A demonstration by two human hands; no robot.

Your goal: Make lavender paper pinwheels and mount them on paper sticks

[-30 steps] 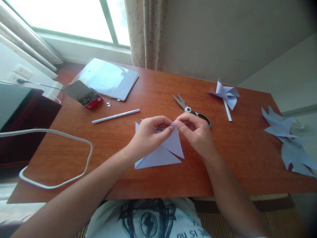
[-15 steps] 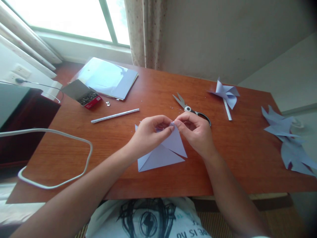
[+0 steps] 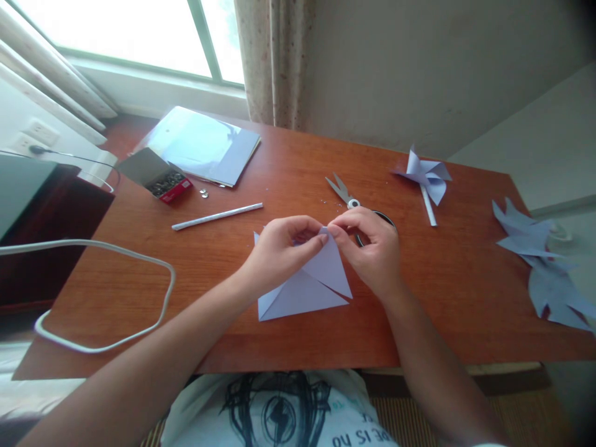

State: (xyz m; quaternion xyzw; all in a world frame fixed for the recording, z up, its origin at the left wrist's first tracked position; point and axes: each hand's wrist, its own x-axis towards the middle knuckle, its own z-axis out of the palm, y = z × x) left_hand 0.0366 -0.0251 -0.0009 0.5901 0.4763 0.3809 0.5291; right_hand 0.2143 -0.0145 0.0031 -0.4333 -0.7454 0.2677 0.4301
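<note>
A white paper sheet point(image 3: 302, 295) with creases and a slit cut inward from a corner lies tilted over the table, its far part raised between my hands. My left hand point(image 3: 284, 251) pinches its upper edge between thumb and fingers. Close beside it, my right hand point(image 3: 370, 248) has thumb and index finger pinched together at the same paper edge. Just beyond the right hand lies a pair of scissors point(image 3: 347, 194), blades apart, its handles partly hidden by that hand. A rolled paper stick point(image 3: 217, 216) rests to the left of the sheet.
An open red box of thumbtacks point(image 3: 172, 186) stands at the left, with loose tacks point(image 3: 203, 194) beside it. Behind is a folder point(image 3: 205, 146). A paper pinwheel point(image 3: 426, 177) and several cut paper pieces point(image 3: 531, 239) lie right. A white cable point(image 3: 170, 279) loops over the left edge.
My right hand has turned and shifted very slightly at the paper edge, uncovering part of the scissors' lower handle loop. The left hand keeps its pinch.
</note>
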